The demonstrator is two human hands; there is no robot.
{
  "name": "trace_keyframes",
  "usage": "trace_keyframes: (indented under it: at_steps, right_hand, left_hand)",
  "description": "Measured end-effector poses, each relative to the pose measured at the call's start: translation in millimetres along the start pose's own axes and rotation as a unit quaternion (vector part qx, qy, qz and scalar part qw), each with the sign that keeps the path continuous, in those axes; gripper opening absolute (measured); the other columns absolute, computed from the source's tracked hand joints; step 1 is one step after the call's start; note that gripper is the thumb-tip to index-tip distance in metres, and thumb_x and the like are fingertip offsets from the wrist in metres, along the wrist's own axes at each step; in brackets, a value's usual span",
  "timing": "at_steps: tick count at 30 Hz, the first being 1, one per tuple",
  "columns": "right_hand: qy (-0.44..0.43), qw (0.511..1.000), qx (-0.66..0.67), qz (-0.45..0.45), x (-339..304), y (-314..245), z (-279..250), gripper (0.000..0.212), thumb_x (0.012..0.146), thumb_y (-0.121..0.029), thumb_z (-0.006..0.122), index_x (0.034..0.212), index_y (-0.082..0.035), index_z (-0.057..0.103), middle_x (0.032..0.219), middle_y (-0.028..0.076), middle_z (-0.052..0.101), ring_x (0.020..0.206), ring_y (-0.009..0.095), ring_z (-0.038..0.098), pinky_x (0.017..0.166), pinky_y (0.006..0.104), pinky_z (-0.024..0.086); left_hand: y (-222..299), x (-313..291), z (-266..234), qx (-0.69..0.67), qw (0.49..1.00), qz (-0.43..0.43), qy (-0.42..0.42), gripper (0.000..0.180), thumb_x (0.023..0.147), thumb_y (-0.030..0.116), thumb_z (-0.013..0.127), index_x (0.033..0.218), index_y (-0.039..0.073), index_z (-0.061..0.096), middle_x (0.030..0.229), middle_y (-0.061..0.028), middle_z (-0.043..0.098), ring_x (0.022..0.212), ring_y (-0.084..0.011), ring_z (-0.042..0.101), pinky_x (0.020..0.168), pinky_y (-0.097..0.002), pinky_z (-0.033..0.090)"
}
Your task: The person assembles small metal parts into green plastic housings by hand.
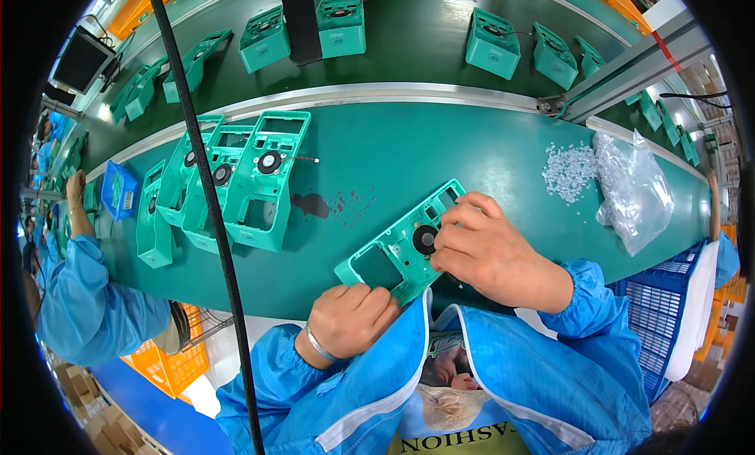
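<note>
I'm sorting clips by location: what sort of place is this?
Probably a factory assembly line: matching green housings along a conveyor-like strip, and a co-worker's blue sleeve farther left.

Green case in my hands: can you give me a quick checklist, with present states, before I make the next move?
1. Left hand gripping the green case: ok, closed on its near edge.
2. Right hand free of small parts: cannot tell; its curled fingers over the case hide what they may pinch.
3. Round black part present in the case: ok, though the right hand is close against it.
4. Black part fully fastened: cannot tell, too small and partly covered.
5. Small white pieces contained: not ok, heaped loose beside the clear bag.
6. Table unmarked: not ok, a dark patch lies left of the case.
</note>
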State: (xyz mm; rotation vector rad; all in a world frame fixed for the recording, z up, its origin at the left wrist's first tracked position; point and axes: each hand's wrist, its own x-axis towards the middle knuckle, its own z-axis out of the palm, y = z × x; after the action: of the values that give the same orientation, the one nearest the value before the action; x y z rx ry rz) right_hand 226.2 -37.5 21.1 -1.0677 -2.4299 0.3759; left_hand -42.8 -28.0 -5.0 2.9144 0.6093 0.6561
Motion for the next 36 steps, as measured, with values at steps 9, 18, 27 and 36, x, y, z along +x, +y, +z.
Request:
trace_keyframes:
  at_steps: [9, 18, 27, 36]
  right_hand:
    - [-0.047, 0.993, -0.104, -0.021, 3.8, -11.6, -4.1, 0.013, 0.074, -0.012, 0.067, 0.086, -0.006, 0.067, 0.092, 0.006, 0.058, 0.103, 0.025, 0.058, 0.107, 0.0484, 0.043]
    - [-0.128, 0.98, -0.144, -0.055, 25.0, -17.0, -12.1, 0.009, 0.072, -0.013, 0.066, 0.075, -0.005, 0.065, 0.087, 0.007, 0.058, 0.096, 0.026, 0.057, 0.109, 0.0488, 0.042]
    - [0.111, 0.98, 0.06, 0.154, -20.7, 20.2, -22.7, 0.015, 0.079, -0.014, 0.08, 0.093, -0.011, 0.075, 0.089, 0.003, 0.067, 0.099, 0.025, 0.062, 0.099, 0.0442, 0.041]
    - [0.152, 0.962, 0.067, 0.216, -86.5, 27.0, -14.9, 0.019, 0.075, -0.009, 0.084, 0.093, -0.008, 0.076, 0.087, 0.006, 0.069, 0.088, 0.027, 0.064, 0.082, 0.0401, 0.047]
  left_hand:
    - [1.0, -0.2, 0.4, -0.001, 1.0, -0.001, 0.004, 0.014, 0.067, 0.023, 0.07, 0.078, 0.015, 0.069, 0.071, 0.0023, 0.049, 0.059, -0.0137, 0.051, 0.047, -0.0307, 0.037]
    - [0.9, 3.5, 0.3, -0.009, 1.0, -0.006, 0.006, 0.013, 0.067, 0.021, 0.072, 0.078, 0.014, 0.069, 0.073, 0.002, 0.052, 0.059, -0.0151, 0.051, 0.048, -0.0316, 0.038]
    - [-7.7, 18.4, 3.7, 0.019, 0.999, -0.003, 0.046, 0.017, 0.068, 0.019, 0.08, 0.076, 0.014, 0.066, 0.069, 0.0012, 0.052, 0.057, -0.0162, 0.053, 0.048, -0.0327, 0.04]
    - [-85.0, 150.6, 52.8, 0.131, 0.974, -0.086, 0.163, 0.026, 0.082, 0.024, 0.08, 0.07, 0.012, 0.06, 0.069, -0.0059, 0.056, 0.06, -0.0283, 0.061, 0.051, -0.0424, 0.047]
